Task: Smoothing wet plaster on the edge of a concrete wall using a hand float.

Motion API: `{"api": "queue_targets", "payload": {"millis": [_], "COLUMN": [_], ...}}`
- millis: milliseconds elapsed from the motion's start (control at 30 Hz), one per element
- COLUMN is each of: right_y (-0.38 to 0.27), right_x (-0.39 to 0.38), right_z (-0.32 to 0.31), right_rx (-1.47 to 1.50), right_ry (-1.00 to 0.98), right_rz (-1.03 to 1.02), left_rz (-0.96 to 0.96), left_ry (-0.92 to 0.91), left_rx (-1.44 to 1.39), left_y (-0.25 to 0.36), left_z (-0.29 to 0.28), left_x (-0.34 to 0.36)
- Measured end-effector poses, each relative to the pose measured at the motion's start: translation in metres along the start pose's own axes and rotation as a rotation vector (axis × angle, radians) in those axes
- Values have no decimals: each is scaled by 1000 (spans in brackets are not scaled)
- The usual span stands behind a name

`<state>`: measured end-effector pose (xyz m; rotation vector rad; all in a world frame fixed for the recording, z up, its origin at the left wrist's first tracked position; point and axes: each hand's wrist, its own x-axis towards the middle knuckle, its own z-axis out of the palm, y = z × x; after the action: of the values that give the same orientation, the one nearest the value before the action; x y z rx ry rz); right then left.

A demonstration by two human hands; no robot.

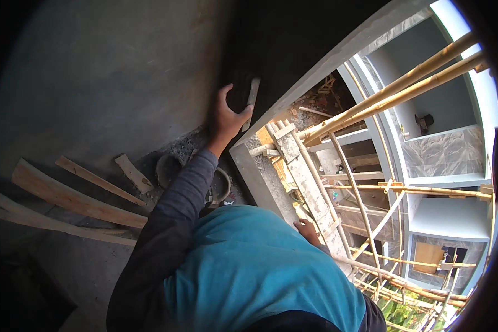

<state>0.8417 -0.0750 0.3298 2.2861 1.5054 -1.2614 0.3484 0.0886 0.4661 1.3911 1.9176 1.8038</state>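
My left hand [229,123] reaches up against the dark, shaded wall face beside the opening. It is closed on a flat tool with a pale, straight edge, which looks like a plastering float [252,99]. Deep shadow hides its handle and most of its body. Lower and to the right, my right hand [309,231] shows beside my teal shirt, close to the grey wall edge [271,191]. Its visible fingers are slightly apart and nothing shows in them; part of that hand is hidden.
Two round buckets [221,185] stand below my left forearm, near rubble. Several wooden planks [72,191] lie at the left. Beyond the opening are a mortar-stained scaffold plank [307,180], bamboo poles [404,83] and a building with pale, framed openings [448,218].
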Motion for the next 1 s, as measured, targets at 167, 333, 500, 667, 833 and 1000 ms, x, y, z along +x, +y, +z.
{"api": "queue_targets", "payload": {"millis": [167,333,500,667,833,1000], "right_y": [-5,13,55,29,25,14], "right_x": [22,46,85,87,101,92], "right_z": [19,59,98,92,92,90], "right_rx": [97,145,65,196,252,261], "right_ry": [-70,-77,-79,-96,-83,-100], "right_rz": [30,8,-67,1,-27,-2], "left_rz": [-103,-154,23,326,496,658], "left_ry": [-15,-1,42,45,106,168], "left_rx": [23,-215,-440,-462,-372,-408], "left_y": [-17,-8,39,154,223,290], "left_z": [-21,-44,-63,-84,-98,-107], "left_x": [-28,-22,38,117,165,180]}}
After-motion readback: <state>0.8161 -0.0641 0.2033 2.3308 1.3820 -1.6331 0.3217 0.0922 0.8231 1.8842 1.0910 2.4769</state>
